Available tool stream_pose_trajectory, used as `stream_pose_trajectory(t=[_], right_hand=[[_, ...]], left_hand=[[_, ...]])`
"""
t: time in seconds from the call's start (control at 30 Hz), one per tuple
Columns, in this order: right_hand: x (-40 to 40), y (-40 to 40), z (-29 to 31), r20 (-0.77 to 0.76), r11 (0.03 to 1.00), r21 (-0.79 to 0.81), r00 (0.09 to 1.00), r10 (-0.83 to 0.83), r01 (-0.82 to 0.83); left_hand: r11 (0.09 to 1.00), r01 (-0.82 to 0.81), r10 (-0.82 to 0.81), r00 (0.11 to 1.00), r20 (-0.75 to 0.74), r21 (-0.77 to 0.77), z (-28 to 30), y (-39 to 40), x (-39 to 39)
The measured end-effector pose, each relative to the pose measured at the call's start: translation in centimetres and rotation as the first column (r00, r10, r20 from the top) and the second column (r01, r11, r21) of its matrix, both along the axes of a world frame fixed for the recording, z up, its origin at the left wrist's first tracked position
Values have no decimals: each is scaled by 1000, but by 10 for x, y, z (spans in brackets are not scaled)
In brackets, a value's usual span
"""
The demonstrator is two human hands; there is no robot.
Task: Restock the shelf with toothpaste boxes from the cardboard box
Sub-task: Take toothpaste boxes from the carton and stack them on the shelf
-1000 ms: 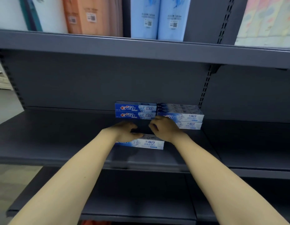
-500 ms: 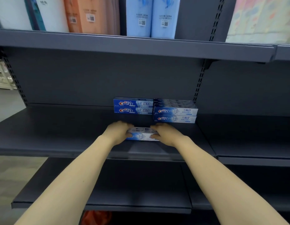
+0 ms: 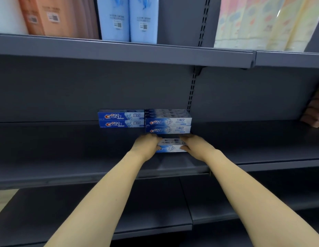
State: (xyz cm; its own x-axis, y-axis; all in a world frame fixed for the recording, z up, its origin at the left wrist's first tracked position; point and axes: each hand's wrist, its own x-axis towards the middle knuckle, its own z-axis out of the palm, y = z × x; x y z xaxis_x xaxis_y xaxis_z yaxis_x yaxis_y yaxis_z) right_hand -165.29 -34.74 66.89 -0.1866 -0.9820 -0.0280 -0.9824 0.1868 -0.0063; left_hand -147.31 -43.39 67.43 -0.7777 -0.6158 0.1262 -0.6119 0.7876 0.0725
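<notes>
A blue-and-white toothpaste box (image 3: 171,146) lies on the dark grey middle shelf (image 3: 65,154), held at both ends. My left hand (image 3: 146,146) grips its left end and my right hand (image 3: 194,145) grips its right end. Just behind it stands a stack of white-and-blue toothpaste boxes (image 3: 168,124). To the left of that stack are two darker blue toothpaste boxes (image 3: 121,119), one on the other, against the back panel. The cardboard box is out of view.
The upper shelf (image 3: 119,50) carries orange packs (image 3: 53,15), light blue packs (image 3: 128,18) and pastel tissue packs (image 3: 262,22). A slotted upright (image 3: 191,93) divides the bays. A lower shelf (image 3: 101,216) lies beneath. Something brownish (image 3: 314,111) sits at the far right.
The box in my hands has slid rightward and back, from in front of the dark blue boxes to just before the white stack. The view has shifted left.
</notes>
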Motion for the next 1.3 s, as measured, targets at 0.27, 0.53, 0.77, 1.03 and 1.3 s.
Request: stream_pose_trajectory(t=[0.27, 0.53, 0.77, 1.03, 1.3], right_hand=[[7, 4, -21, -90, 994, -101, 994, -55, 46], [4, -5, -35, -137, 987, -132, 985, -107, 89], [-3, -23, -48, -212, 941, -328, 965, -157, 81], [-17, -48, -50, -201, 934, -349, 969, -146, 68], [-32, -72, -53, -165, 917, -390, 974, -155, 80]], left_hand=[[985, -98, 116, 986, 121, -144, -20, 14, -17], [964, -178, 211, 964, 163, -197, -18, 20, -23], [965, -166, 192, 974, 119, -203, -25, 3, -35], [976, -106, 120, 991, 61, -191, -27, -29, -49], [979, -81, 74, 996, -41, -187, -36, -59, -63]])
